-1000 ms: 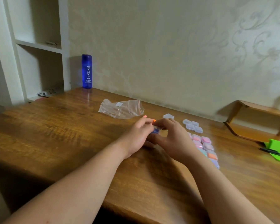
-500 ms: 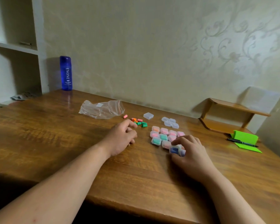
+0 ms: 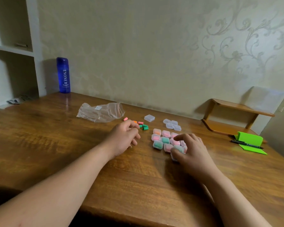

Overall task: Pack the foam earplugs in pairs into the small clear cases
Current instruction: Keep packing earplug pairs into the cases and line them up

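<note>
left hand [image 3: 124,139] rests loosely curled, empty, beside the loose earplugs [image 3: 143,126], right hand [image 3: 191,150] grips a filled case [image 3: 174,158] among the packed cases [image 3: 161,139]; the foam seems light and squashy, so pinch it gently mid-body.

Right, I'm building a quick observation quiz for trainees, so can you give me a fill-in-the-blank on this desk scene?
1. The bottle standing by the wall is ____.
2. The loose earplugs beside the left hand are pink, orange and ____.
3. The right hand rests over the filled cases; the empty cases lie beyond them, toward the ____.
Missing words: blue; green; wall.
</note>
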`<state>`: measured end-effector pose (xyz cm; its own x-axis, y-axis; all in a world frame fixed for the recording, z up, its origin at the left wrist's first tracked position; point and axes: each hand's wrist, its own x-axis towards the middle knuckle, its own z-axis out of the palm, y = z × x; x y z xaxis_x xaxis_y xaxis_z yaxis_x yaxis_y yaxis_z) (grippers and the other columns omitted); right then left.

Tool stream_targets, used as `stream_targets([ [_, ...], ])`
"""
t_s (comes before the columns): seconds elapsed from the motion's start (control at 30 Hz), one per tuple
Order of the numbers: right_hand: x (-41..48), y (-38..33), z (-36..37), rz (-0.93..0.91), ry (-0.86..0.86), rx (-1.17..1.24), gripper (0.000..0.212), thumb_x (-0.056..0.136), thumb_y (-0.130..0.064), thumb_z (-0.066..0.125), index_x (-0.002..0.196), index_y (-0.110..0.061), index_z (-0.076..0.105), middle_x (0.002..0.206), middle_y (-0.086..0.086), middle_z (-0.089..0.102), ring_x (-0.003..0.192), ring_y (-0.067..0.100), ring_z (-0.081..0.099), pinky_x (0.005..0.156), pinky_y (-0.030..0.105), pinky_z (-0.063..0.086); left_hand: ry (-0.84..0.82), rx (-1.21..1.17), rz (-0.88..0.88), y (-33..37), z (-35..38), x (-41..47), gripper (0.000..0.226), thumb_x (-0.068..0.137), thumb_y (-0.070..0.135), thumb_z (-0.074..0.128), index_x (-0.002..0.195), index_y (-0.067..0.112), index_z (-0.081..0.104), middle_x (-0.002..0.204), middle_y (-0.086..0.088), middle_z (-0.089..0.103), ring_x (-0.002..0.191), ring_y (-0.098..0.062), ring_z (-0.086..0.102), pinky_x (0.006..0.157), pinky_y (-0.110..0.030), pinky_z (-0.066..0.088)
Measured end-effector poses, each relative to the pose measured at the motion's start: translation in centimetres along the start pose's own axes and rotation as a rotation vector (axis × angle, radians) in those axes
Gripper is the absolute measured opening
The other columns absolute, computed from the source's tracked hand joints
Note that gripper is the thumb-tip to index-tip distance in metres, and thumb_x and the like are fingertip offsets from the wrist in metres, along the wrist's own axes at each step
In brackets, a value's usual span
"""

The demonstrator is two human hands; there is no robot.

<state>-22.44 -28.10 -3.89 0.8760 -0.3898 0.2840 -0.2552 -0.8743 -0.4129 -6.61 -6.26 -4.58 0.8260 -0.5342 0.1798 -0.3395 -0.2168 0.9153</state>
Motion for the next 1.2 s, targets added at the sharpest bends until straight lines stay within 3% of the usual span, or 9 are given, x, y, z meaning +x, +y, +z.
stream_targets([
  [0.17,3.9,-1.7,0.4,0.019,0.026,-0.038,0.036,0.102,-0.038,0.065,0.138,-0.033,0.061,0.14,-0.009,0.059,0.129,0.014,0.051,0.108,0.04,0.049,0.09,-0.112,-0.008,1.8,1.5,2.4,0.029,0.115,0.03,0.04,0.112,0.022,0.068,0.099,-0.004,0.076,0.077,-0.018,0.07,0.068,-0.029,0.054],
  [0.3,8.8,-2.4,1.6,0.0,0.048,-0.065,0.039,0.102,-0.021,0.065,0.141,-0.028,0.062,0.139,-0.006,0.065,0.125,0.016,0.059,0.107,0.04,0.052,0.27,-0.151,0.031,1.2,2.3,3.8,0.031,0.116,0.03,0.041,0.104,0.023,0.068,0.087,-0.005,0.073,0.073,-0.018,0.068,0.067,-0.033,0.056],
  [0.43,13.9,-1.4,1.9,0.028,0.021,-0.208,0.05,0.098,-0.013,0.06,0.144,-0.031,0.06,0.142,-0.005,0.066,0.128,0.02,0.06,0.107,0.046,0.053,0.341,-0.15,0.075,-0.2,2.8,4.2,0.03,0.115,0.03,0.043,0.101,0.025,0.069,0.079,0.0,0.07,0.068,-0.003,0.063,0.061,-0.02,0.046],
  [0.57,17.1,0.7,1.5,0.093,-0.041,-0.436,0.052,0.097,-0.02,0.06,0.148,-0.033,0.058,0.147,-0.001,0.063,0.136,0.026,0.053,0.111,0.049,0.046,0.319,-0.175,0.092,-0.2,2.6,4.7,0.029,0.114,0.03,0.046,0.1,0.024,0.07,0.078,0.0,0.069,0.064,0.004,0.062,0.06,-0.019,0.044],
  [0.67,18.4,1.2,1.9,0.117,-0.116,-0.513,0.046,0.095,-0.03,0.066,0.141,-0.035,0.062,0.14,-0.003,0.066,0.135,0.026,0.051,0.11,0.047,0.042,0.347,-0.199,0.082,-0.1,2.3,5.0,0.03,0.114,0.03,0.046,0.099,0.022,0.07,0.077,0.0,0.069,0.063,0.006,0.063,0.059,-0.018,0.044],
  [0.93,19.7,1.3,3.6,0.077,-0.1,-0.568,0.037,0.093,-0.039,0.073,0.129,-0.034,0.07,0.126,-0.004,0.071,0.127,0.025,0.054,0.104,0.045,0.043,0.34,-0.188,0.095,-0.1,2.1,5.2,0.029,0.113,0.027,0.048,0.098,0.02,0.071,0.075,0.002,0.068,0.064,0.009,0.063,0.055,-0.01,0.042],
  [1.2,19.2,0.0,3.8,0.063,-0.058,-0.498,0.032,0.097,-0.038,0.067,0.129,-0.034,0.068,0.123,-0.004,0.074,0.116,0.024,0.063,0.101,0.044,0.046,0.343,-0.181,0.09,0.0,1.9,5.0,0.025,0.112,0.026,0.048,0.099,0.021,0.07,0.079,0.002,0.069,0.067,0.002,0.064,0.062,-0.017,0.046],
])
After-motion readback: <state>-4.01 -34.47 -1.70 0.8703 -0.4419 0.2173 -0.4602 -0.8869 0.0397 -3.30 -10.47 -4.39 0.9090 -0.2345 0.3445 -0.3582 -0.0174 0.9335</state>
